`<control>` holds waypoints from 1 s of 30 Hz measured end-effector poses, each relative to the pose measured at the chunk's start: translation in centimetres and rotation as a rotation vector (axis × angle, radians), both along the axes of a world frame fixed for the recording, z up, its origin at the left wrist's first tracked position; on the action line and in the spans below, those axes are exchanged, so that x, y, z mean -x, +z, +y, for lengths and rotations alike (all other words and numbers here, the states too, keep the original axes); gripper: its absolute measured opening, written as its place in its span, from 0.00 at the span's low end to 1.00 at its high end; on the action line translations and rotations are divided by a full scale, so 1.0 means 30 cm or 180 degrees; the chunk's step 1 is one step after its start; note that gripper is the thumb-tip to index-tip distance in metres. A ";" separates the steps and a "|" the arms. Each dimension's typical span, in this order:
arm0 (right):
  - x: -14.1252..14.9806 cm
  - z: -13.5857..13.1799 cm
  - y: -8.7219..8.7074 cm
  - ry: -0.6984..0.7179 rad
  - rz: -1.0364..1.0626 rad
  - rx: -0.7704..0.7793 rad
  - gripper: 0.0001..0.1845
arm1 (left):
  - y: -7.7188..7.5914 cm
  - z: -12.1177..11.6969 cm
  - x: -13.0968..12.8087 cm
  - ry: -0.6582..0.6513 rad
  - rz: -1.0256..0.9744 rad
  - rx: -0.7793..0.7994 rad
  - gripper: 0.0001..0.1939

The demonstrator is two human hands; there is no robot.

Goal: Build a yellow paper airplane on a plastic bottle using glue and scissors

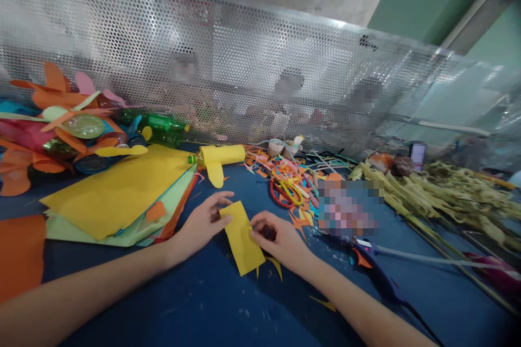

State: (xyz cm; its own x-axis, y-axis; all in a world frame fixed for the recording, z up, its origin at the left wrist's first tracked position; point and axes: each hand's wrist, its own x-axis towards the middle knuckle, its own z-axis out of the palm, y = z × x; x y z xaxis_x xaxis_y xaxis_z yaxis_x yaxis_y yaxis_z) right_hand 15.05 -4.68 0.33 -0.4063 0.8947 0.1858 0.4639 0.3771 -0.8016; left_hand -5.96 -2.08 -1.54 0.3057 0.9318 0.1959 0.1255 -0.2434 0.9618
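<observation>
A small yellow paper rectangle (243, 241) is held tilted above the blue table between both my hands. My left hand (208, 218) pinches its upper left edge, thumb in front. On its right edge, my right hand (273, 233) grips with thumb and curled fingers. Thin yellow paper scraps (275, 268) lie just beneath and beside it. Beyond my hands rests a green bottle wrapped in yellow paper (222, 156), with a rounded yellow flap hanging from it. Red- and yellow-handled scissors (285, 193) sit among the scraps to the right.
Stacked coloured sheets (122, 190) lie left, with paper-decorated bottles (77, 124) behind them. A glue gun (378, 271) with a cord is at right, near dried husks (431, 195). Colourful scraps (280, 165) heap before a perforated metal screen (252, 59). Blue tabletop (195, 303) shows in front.
</observation>
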 end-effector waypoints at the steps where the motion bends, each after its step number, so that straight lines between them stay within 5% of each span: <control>1: -0.001 0.002 0.000 -0.0020 -0.0057 -0.0049 0.05 | 0.002 -0.001 -0.001 0.0029 -0.0026 0.0031 0.21; 23: 0.003 -0.003 -0.002 0.0081 0.0012 0.0223 0.09 | 0.027 -0.006 -0.005 0.0077 -0.0380 0.0419 0.11; 30: 0.002 0.005 -0.003 -0.0252 -0.0101 -0.0253 0.07 | 0.036 -0.012 -0.002 0.0034 -0.0737 0.0479 0.09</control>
State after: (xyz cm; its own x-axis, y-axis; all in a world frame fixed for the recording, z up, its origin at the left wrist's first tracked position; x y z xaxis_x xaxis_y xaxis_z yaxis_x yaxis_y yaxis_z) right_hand 15.01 -4.52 0.25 -0.3417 0.9072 0.2455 0.5195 0.4000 -0.7550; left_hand -5.91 -2.44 -0.47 0.2589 0.9586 0.1185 -0.1002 -0.0954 0.9904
